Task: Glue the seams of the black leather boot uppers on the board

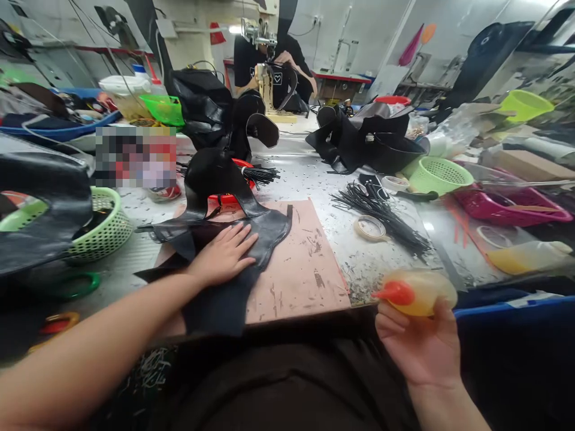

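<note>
My left hand (224,254) lies flat with its fingers spread on a black leather piece (269,230), which rests over a pinkish board (296,269) at the table's front edge. The rest of that piece rises behind the hand in a curved, arched shape. Off to the right, my right hand (422,341) is closed around a squeeze bottle (422,293) of yellowish liquid. Its red nozzle points left, and the bottle is held tilted on its side above the table edge.
Black strips (386,221) and a tape roll (369,228) lie right of the board. Green baskets (442,175) (105,230) stand on both sides. Farther right are a magenta basket (503,206) and another bottle (530,257). Across the table, a person (287,72) sits behind a sewing machine (267,84).
</note>
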